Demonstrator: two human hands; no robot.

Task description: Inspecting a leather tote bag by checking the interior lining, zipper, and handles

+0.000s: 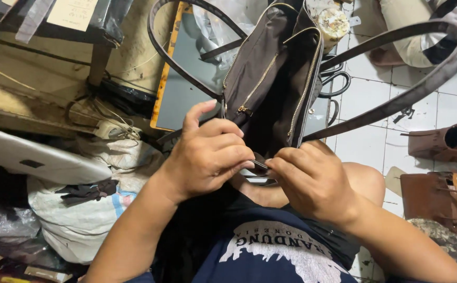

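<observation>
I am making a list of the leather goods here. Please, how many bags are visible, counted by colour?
Dark brown bag, touched by the left hand and right hand: 1
Tan brown bags on the floor: 2
Total: 3

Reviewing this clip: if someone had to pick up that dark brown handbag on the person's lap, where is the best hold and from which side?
Probably the long strap arching free to the right of the dark brown handbag, taken from the right. It loops clear of the body, while the near rim is pinched by the left hand and right hand, and the zipped sides offer nothing to hook.
</observation>
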